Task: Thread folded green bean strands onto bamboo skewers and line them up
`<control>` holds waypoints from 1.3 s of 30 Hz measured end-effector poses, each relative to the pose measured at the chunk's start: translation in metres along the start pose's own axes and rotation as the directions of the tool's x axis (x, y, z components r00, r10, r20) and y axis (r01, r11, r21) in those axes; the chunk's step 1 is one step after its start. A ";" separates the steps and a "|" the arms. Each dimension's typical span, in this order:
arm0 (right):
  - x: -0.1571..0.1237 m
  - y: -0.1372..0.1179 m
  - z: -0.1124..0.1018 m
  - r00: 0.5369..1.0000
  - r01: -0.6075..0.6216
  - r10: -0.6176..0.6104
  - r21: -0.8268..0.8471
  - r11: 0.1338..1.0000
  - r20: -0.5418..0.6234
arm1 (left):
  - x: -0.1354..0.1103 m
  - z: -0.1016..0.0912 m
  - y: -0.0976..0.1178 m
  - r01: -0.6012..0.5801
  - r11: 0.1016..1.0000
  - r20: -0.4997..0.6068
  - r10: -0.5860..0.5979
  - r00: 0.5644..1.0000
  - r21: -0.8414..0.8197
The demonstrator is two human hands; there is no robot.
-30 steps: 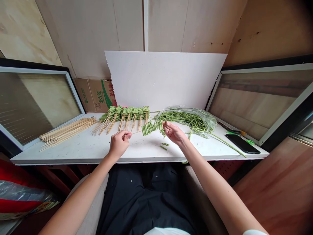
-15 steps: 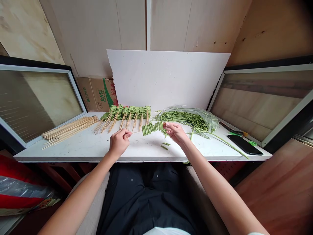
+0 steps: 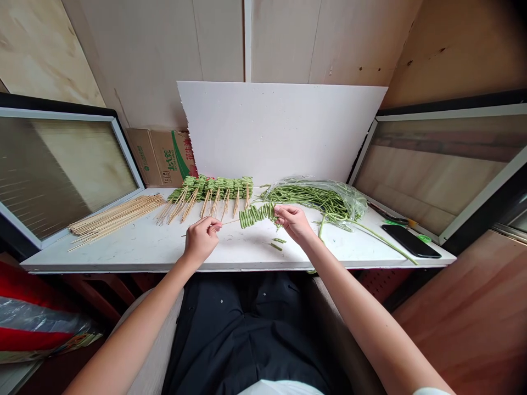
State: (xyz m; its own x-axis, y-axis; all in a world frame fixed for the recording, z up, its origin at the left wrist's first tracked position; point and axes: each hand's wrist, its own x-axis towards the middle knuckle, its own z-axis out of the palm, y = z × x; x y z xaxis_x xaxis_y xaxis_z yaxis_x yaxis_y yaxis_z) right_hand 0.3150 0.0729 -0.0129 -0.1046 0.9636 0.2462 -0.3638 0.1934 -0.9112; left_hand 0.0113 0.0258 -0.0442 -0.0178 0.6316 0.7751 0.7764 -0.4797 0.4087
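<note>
Surface [image 3: 230, 257]: whole beans [image 3: 302, 195] in plastic [image 3: 356, 202] at right; loaded skewers [image 3: 218, 189] grouped behind, handles forward, likely for easy gathering; bare sticks [image 3: 117, 216] left. Left hand [image 3: 200, 239]: grip pinched on the bare shaft of the held skewer [image 3: 256, 215], apparently steadying it mid-air. Right hand [image 3: 293, 223]: grip closed at its bean-covered end, exact contact hidden. Cut pieces [image 3: 276, 247] lie below.

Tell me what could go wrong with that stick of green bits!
The right hand is at the far end of the skewer, where I can't see the tip, so a finger might get pricked. The left hand grips the bare part; too much bending could perhaps snap the thin skewer. The loose bits lie toward the front of the white table, so they might get knocked off.
</note>
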 end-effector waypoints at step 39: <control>0.015 0.010 -0.050 0.862 0.222 0.396 -0.938 0.267 0.316 | 0.001 0.004 -0.019 0.072 0.997 0.018 -0.072 0.997 -0.012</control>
State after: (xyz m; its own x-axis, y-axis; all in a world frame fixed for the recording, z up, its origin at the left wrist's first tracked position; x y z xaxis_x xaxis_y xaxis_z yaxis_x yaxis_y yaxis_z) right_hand 0.3560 0.0980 -0.0344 -0.5269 0.8488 -0.0440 0.7479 0.4385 -0.4984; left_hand -0.0004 0.0382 -0.0528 -0.0624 0.6756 0.7347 0.7656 -0.4399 0.4695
